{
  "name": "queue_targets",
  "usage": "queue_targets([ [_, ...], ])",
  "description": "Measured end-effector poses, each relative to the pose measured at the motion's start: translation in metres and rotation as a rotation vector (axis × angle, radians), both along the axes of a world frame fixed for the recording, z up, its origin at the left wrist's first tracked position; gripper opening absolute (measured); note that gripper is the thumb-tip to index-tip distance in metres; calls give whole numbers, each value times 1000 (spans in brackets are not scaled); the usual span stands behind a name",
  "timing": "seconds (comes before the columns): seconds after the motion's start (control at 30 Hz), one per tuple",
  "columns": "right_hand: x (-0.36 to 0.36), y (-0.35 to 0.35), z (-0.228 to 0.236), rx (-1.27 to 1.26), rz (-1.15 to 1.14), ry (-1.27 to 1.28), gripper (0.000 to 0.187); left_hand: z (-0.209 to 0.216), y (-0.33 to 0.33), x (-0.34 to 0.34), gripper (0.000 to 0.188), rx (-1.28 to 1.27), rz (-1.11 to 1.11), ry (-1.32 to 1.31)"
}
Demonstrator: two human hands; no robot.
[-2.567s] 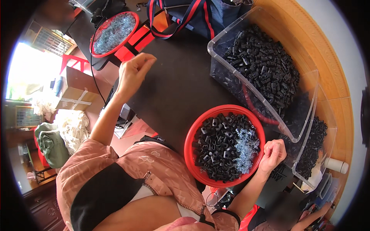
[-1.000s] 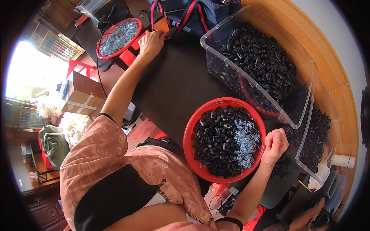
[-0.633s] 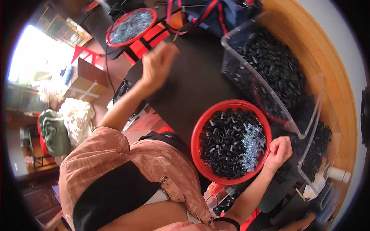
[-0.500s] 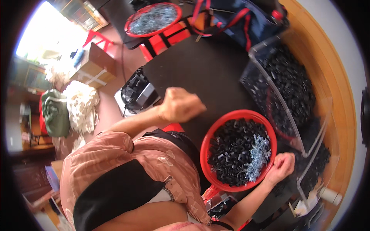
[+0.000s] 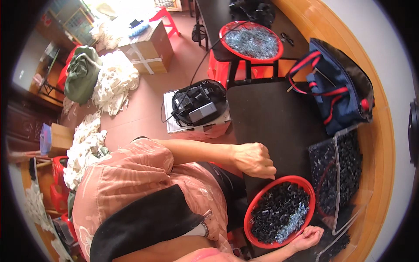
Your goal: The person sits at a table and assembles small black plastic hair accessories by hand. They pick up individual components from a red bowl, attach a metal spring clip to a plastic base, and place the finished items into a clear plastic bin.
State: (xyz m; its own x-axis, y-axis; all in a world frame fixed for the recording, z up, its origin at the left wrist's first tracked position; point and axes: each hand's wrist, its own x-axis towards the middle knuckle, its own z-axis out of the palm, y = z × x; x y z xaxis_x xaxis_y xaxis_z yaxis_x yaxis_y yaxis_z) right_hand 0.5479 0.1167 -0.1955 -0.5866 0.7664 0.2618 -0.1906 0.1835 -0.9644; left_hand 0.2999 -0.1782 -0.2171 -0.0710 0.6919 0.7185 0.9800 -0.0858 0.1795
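Observation:
A red basin [image 5: 248, 217] sits on the dark table near my body. It holds many small black plastic pieces [image 5: 275, 204] and, on its right side, a heap of small silvery metal parts [image 5: 293, 223]. My left hand [image 5: 255, 160] is closed in a fist above the table, just beyond the basin's far rim. Beside the basin's near right rim, my right hand [image 5: 308, 238] has its fingers curled together. Whatever either hand may hold is hidden by the fingers.
Right of the basin stands a clear plastic bin [image 5: 335, 187] of black pieces. A navy bag [image 5: 338, 89] with red straps rests beyond it. Another red basin [image 5: 279, 56] of silvery parts is farther off. Left of the table, a white box [image 5: 174, 125] carries black adapters [image 5: 198, 102].
The whole view has swung, so the room sits lower and farther right. My left hand has come nearer the basin's far rim. My right hand stays beside the basin, fingers curled.

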Motion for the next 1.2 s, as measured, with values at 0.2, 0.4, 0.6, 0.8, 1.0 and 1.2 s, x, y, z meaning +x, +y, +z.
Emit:
queue_targets([
  [0.2,7,1,3,555,-10,-52,46,-6,1,2,32,96,2,12],
  [0.4,-5,-28,15,216,-177,-34,33,-8,3,7,29,81,19,65],
  [0.6,-2,1,-8,-84,-30,56,27,1,-1,28,30,91,5,-287],
  [0.8,-20,-15,-2,101,-225,0,23,28,11,51,35,-219,169,-615],
  [1.0,-23,-30,4,-44,-233,7,33,35,26,35,17,-257,289,-448],
  [1.2,-30,-38,37,322,6,-492,21,67,59,21,14,-273,76,-224],
])
